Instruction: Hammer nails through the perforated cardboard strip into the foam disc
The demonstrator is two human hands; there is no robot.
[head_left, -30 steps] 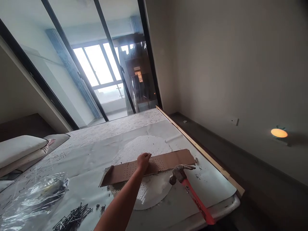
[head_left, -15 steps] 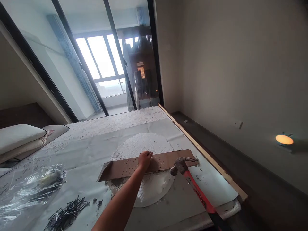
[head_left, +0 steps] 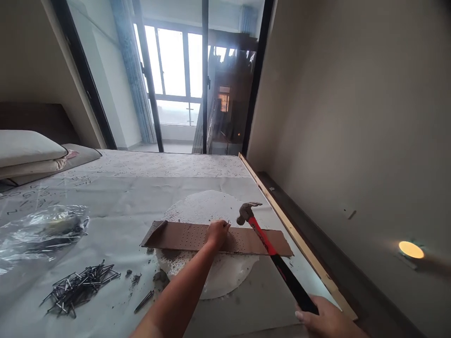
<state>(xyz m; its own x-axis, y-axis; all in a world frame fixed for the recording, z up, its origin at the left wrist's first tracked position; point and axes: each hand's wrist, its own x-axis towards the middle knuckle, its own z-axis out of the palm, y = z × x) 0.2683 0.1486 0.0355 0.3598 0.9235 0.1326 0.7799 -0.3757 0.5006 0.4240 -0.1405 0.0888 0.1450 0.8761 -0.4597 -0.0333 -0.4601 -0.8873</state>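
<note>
A paper-covered bed [head_left: 116, 206] fills the room, with glass doors [head_left: 176, 70] far and a bare wall [head_left: 352, 103] right. The left hand [head_left: 217, 233] pinches a nail on the perforated cardboard strip [head_left: 183, 237]. The right hand [head_left: 326, 319] grips the hammer [head_left: 268, 244], its head raised just beside the left hand. Loose nails [head_left: 79, 286] lie near left.

Loose pile of dark nails [head_left: 79, 287] on sheet-covered bed [head_left: 116, 197], lower left; single nail [head_left: 143, 301] just beside it, grey debris [head_left: 136, 279] between. Crumpled clear plastic bag [head_left: 40, 230] further left. Stacked pillows [head_left: 28, 152] at far left. Wooden strip [head_left: 299, 239] along bed's right edge. Glass sliding doors [head_left: 176, 80] behind. Round lit lamp [head_left: 411, 249] low on right wall.
</note>
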